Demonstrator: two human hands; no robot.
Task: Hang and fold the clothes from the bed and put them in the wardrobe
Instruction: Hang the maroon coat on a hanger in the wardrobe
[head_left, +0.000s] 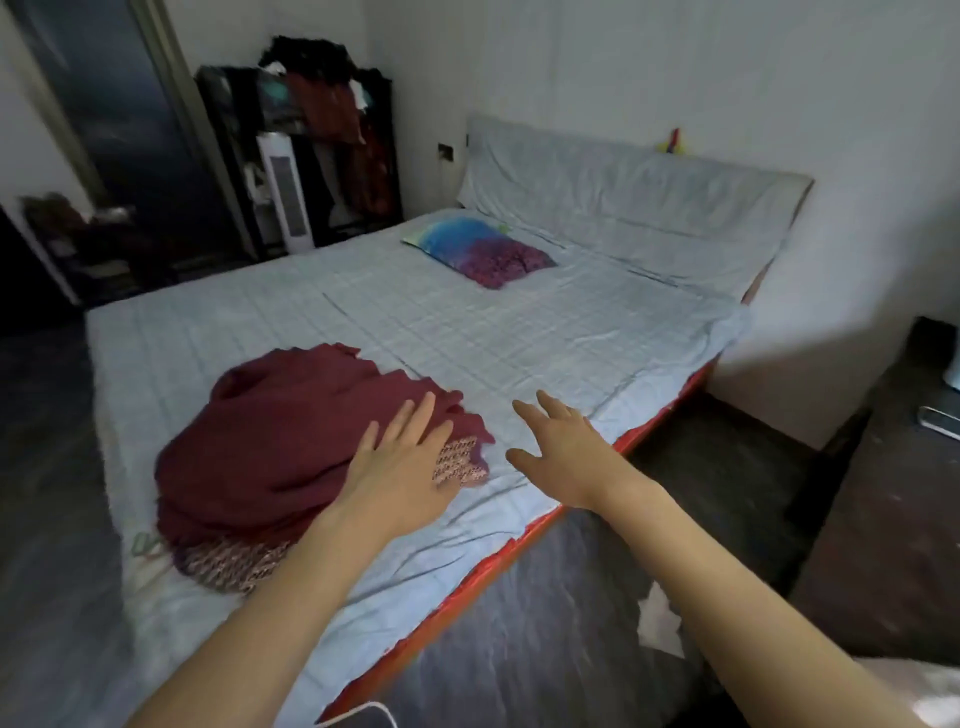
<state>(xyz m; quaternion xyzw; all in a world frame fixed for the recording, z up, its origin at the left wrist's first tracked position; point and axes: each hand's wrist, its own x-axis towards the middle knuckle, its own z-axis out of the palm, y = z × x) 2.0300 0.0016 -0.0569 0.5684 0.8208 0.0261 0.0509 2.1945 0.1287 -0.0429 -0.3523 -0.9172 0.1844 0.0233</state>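
Clothes (270, 447) are lying in one maroon heap on the near left part of the bed (467, 332), a patterned pinkish trim (460, 462) showing at the heap's right edge and again at its near edge, and I am seeing no other garment on the sheet. I am looking down at both bare arms reaching out over the mattress. My left hand (400, 462) is lying with its fingers straight and slightly spread over the right side of the heap, palm down, seemingly touching the cloth and gripping nothing. My right hand (558, 447) is hovering or resting just beside the heap, over the bare pale checked sheet, fingers spread and relaxed, holding nothing; I cannot tell whether it is actually touching the sheet. The two hands are sitting apart, with a strip of sheet between them. Farther up the bed a blue and purple pillow (480, 249) is lying near the padded headboard (623, 176), which is leaning against the white wall. A red edge (665, 415) is running along the right side of the bed. Beyond the far left corner of the bed a dark open rack (301, 156) is standing against the wall, stuffed with red and dark clothing, more piled on top, and a white upright appliance (285, 192) is standing in front of it. A tall dark door (114, 104) is showing to the left of that rack.
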